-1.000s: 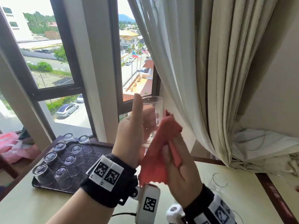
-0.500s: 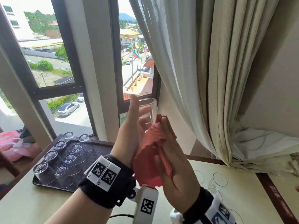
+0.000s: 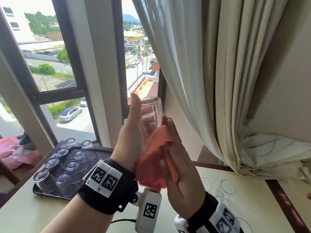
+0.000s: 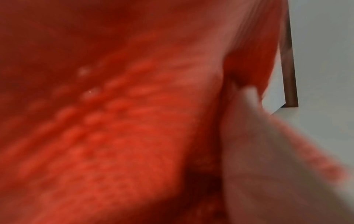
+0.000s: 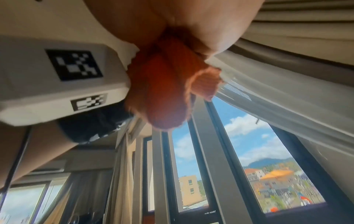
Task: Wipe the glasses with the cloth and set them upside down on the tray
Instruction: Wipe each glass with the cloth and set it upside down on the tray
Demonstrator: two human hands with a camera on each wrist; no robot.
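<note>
Glasses (image 3: 57, 167) stood upside down on the dark tray (image 3: 80, 180), well to the left of and below the left hand (image 3: 133, 137). More glasses (image 3: 225, 187) stood rim-up on the table (image 3: 252, 207), below and right of the right hand (image 3: 178, 179). The red cloth (image 3: 151, 163) lay between the two hands, pressed by the right hand's straight fingers (image 3: 173, 132) against the side of the raised glass (image 3: 151, 111). The left hand gripped that glass, fingers wrapped round its far side and thumb extended upward along it. The glass was held upright above both wrists, probably rim-up; the wrist views were too blurred or blocked to confirm.
</note>
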